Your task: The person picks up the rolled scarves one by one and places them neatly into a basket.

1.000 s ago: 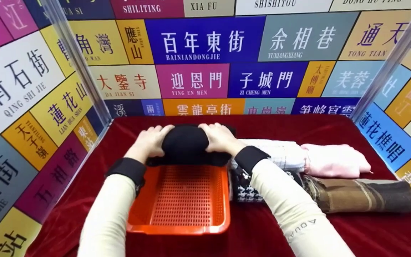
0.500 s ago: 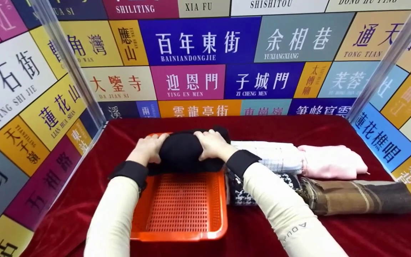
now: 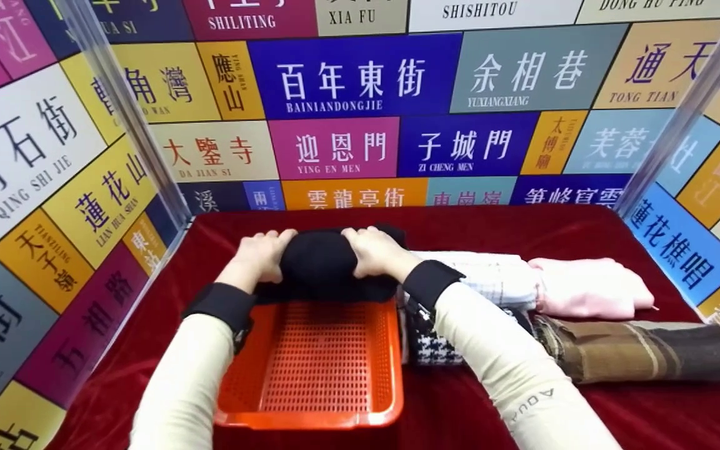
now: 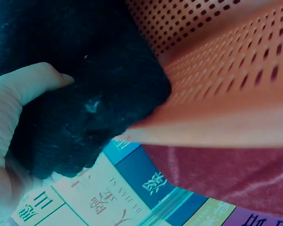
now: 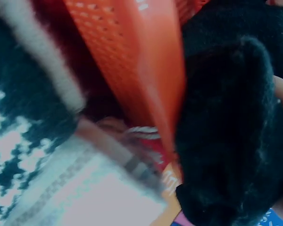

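A black rolled cloth point(image 3: 319, 265) lies across the far end of an orange perforated plastic basket point(image 3: 313, 419). My left hand point(image 3: 260, 256) grips its left side, and my right hand point(image 3: 375, 250) grips its right side. In the left wrist view the left thumb point(image 4: 42, 80) presses on the dark, fuzzy cloth point(image 4: 89, 108), which overhangs the basket's rim. In the right wrist view the cloth point(image 5: 226, 136) sits against the basket's side wall point(image 5: 155, 70), with only a bit of the right hand at the edge. The cloth hides the basket's far end.
To the basket's right lie several rolled cloths: a white checked one point(image 3: 497, 275), a pink one point(image 3: 591, 287), a black-and-white houndstooth one point(image 3: 435, 344) and a brown plaid one point(image 3: 641, 350). Dark red velvet point(image 3: 491, 231) covers the table. Sign-patterned walls point(image 3: 347, 81) surround it.
The head view has shifted slightly. Both hands keep their grip on the black cloth over the basket's far end; the far left corner of the rim, glimpsed half a second ago, is now hidden.
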`<action>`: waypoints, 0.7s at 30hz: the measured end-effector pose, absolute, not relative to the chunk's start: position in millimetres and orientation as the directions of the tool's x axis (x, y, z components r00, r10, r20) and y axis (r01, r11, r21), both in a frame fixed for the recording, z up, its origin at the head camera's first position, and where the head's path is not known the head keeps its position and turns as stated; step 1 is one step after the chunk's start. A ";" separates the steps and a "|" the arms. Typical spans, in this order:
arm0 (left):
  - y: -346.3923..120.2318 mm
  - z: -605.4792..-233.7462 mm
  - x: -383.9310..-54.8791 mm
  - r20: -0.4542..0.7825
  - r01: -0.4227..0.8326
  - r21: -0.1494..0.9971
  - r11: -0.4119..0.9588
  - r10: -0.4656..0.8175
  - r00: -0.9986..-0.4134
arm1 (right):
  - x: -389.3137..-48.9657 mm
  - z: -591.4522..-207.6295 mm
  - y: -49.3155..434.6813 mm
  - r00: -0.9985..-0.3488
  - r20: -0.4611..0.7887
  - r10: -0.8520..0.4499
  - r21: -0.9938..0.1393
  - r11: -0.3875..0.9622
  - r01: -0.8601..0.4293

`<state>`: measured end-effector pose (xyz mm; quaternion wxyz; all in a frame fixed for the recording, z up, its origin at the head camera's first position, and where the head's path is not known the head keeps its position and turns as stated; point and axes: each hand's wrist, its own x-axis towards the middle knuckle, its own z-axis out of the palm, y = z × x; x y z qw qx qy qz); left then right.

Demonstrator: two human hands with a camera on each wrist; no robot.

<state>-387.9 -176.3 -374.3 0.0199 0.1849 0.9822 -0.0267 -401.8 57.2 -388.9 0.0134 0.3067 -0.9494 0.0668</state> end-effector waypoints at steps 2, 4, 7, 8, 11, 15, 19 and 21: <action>-177.9 -372.7 -387.6 -0.042 0.356 -0.044 0.934 0.354 -0.934 | -401.4 -387.4 56.1 -0.807 0.086 -0.584 -0.137 0.796 -0.590; -179.4 -372.6 -387.5 -0.047 0.348 -0.048 0.936 0.346 -0.937 | -401.3 -388.4 54.6 -0.804 0.093 -0.587 -0.153 0.790 -0.594; -180.1 -375.6 -386.8 -0.059 0.344 -0.052 0.938 0.341 -0.938 | -400.9 -393.1 52.5 -0.808 0.079 -0.584 -0.169 0.791 -0.589; -180.3 -377.5 -386.3 -0.064 0.341 -0.052 0.938 0.338 -0.939 | -400.8 -395.0 51.8 -0.810 0.070 -0.582 -0.173 0.793 -0.585; -180.5 -384.1 -385.2 -0.074 0.332 -0.047 0.942 0.328 -0.942 | -400.1 -400.1 49.5 -0.816 0.043 -0.576 -0.174 0.800 -0.574; -180.7 -391.5 -384.5 -0.085 0.314 -0.038 0.949 0.310 -0.947 | -398.6 -404.7 46.7 -0.817 0.026 -0.576 -0.168 0.803 -0.572; -179.4 -394.2 -384.7 -0.091 0.302 -0.036 0.953 0.298 -0.950 | -397.1 -406.2 45.6 -0.820 0.002 -0.573 -0.158 0.809 -0.566; -178.6 -394.5 -384.7 -0.095 0.295 -0.038 0.955 0.291 -0.952 | -396.4 -406.8 45.3 -0.819 -0.011 -0.573 -0.157 0.810 -0.565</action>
